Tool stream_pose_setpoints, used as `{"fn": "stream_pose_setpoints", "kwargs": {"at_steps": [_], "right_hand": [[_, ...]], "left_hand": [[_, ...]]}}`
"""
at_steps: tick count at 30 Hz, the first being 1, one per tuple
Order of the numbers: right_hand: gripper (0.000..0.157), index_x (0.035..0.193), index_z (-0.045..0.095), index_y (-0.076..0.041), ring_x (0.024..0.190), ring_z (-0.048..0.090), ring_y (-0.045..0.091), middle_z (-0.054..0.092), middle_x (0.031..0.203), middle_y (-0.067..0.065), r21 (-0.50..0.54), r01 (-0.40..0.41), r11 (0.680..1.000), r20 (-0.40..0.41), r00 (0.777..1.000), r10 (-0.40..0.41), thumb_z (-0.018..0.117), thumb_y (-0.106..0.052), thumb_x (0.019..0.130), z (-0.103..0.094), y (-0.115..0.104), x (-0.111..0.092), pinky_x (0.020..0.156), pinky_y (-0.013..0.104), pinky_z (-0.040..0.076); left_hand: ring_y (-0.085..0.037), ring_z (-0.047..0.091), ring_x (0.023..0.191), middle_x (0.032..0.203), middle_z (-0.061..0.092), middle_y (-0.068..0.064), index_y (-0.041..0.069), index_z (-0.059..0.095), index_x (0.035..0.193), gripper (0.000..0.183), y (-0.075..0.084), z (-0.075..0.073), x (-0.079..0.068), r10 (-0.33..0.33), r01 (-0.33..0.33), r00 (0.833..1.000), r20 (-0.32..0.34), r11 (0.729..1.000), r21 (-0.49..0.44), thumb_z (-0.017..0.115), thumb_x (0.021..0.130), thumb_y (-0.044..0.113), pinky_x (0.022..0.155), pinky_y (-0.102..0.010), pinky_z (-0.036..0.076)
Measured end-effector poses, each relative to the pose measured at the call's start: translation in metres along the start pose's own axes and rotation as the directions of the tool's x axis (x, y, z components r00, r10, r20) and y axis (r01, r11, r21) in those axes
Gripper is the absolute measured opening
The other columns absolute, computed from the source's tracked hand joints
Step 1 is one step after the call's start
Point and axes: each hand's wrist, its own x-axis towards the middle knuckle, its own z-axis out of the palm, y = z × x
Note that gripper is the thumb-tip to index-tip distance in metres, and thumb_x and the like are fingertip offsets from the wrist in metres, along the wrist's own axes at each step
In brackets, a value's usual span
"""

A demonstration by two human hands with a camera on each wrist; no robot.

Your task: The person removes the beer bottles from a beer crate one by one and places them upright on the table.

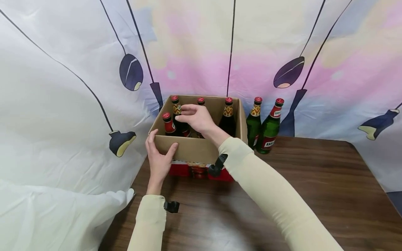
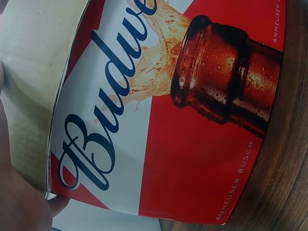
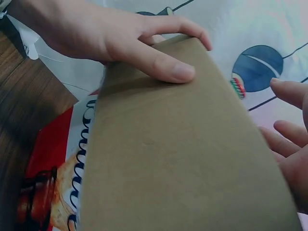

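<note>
An open cardboard box with red and white printed sides holds several dark bottles with red caps. My left hand grips its front left corner, the thumb lying on the bare front flap and the fingers around the left edge. Over the box's left half is my right hand, thumb and fingers apart with nothing between them. Its fingertips are close to the neck of the back left bottle. Nearest the left hand is a bottle with a red neck label. Another bottle stands at the box's right side.
Two green bottles stand just right of the box: one with a yellow patterned neck, the other with a red and white neck label. All rest on a dark wooden table. A printed cloth hangs behind; white fabric bunches at the left.
</note>
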Motion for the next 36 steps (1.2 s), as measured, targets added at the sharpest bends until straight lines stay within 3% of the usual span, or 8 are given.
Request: {"fn": "stream_pose_setpoints", "kwargs": {"at_steps": [9,18,21,26,31,36], "right_hand": [[0.061,0.151,0.058,-0.007,0.139,0.060,0.030,0.066,0.145,0.015,-0.084,-0.081,0.993,0.024,0.996,0.083,0.079,-0.020,0.095,0.020,0.002,0.015,0.118,0.047,0.045],[0.062,0.151,0.057,-0.007,0.138,0.060,0.028,0.067,0.144,0.013,-0.209,-0.096,0.973,0.135,0.983,0.126,0.080,-0.021,0.095,0.035,0.004,0.033,0.116,0.043,0.046],[0.065,0.153,0.055,-0.009,0.138,0.058,0.028,0.066,0.145,0.011,-0.251,-0.112,0.961,0.154,0.976,0.154,0.079,-0.024,0.095,0.038,0.005,0.038,0.115,0.043,0.047],[0.062,0.152,0.057,-0.010,0.138,0.057,0.027,0.064,0.147,0.011,-0.317,-0.133,0.939,0.164,0.968,0.192,0.078,-0.030,0.097,0.042,0.005,0.042,0.115,0.042,0.047],[0.047,0.141,0.068,-0.011,0.133,0.060,0.026,0.068,0.140,0.008,-0.357,-0.098,0.929,0.174,0.970,0.169,0.074,-0.034,0.100,0.045,0.006,0.042,0.112,0.041,0.049],[0.050,0.142,0.067,-0.012,0.132,0.061,0.026,0.069,0.138,0.008,-0.329,-0.085,0.940,0.135,0.981,0.136,0.076,-0.034,0.098,0.043,0.007,0.037,0.111,0.043,0.049]], "left_hand": [[-0.043,0.031,0.146,0.158,0.028,-0.030,0.002,0.035,0.153,0.076,-0.002,0.001,0.000,-0.011,0.011,1.000,0.003,1.000,0.006,0.078,0.091,0.001,0.117,-0.066,0.026],[-0.042,0.032,0.147,0.157,0.030,-0.030,-0.001,0.036,0.152,0.074,-0.001,0.000,0.000,-0.015,0.015,1.000,-0.008,1.000,0.006,0.078,0.091,0.000,0.118,-0.066,0.025],[-0.044,0.031,0.147,0.158,0.029,-0.030,-0.002,0.036,0.152,0.075,-0.013,0.003,0.002,-0.012,0.012,1.000,-0.010,1.000,0.014,0.078,0.090,0.000,0.118,-0.066,0.026],[-0.041,0.031,0.149,0.161,0.028,-0.023,0.008,0.036,0.155,0.079,-0.035,0.005,0.002,-0.020,0.020,1.000,-0.011,0.999,0.026,0.081,0.090,0.003,0.118,-0.068,0.026],[-0.032,0.033,0.149,0.161,0.031,-0.015,0.018,0.037,0.156,0.080,-0.040,0.002,0.001,-0.018,0.018,1.000,-0.010,0.999,0.032,0.083,0.091,0.012,0.118,-0.065,0.028],[-0.030,0.035,0.148,0.160,0.032,-0.014,0.025,0.038,0.155,0.078,-0.041,0.001,0.001,-0.004,0.005,1.000,-0.009,0.999,0.041,0.083,0.092,0.018,0.117,-0.062,0.030]]}}
